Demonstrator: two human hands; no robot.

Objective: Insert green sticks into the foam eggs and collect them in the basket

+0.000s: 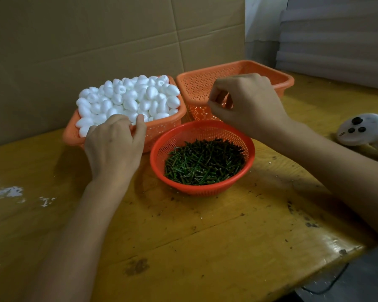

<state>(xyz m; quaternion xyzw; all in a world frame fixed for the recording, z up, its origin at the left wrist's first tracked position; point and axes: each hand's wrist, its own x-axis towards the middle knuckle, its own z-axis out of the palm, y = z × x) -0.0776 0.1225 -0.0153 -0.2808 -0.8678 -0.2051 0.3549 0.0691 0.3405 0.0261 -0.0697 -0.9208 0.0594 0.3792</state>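
Left hand (115, 147) fingers curl onto foam eggs (129, 97); right hand (247, 103) fingertips pinched near green sticks (203, 162); I can't tell what either holds.

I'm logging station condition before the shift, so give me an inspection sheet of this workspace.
Surface: yellow wooden table, stained and scuffed.
Job's things: foam eggs heaped in an orange basket; green sticks in a round red basket; second orange basket, nothing visible inside.
Clutter: foam crumbs at left; white controller at right.
Hands: left hand curled at egg basket's near rim; right hand pinched above second basket's near wall; contents unclear.
Cables: black cable below table's near right corner.
Surroundings: cardboard wall behind; pale stacked panels back right.
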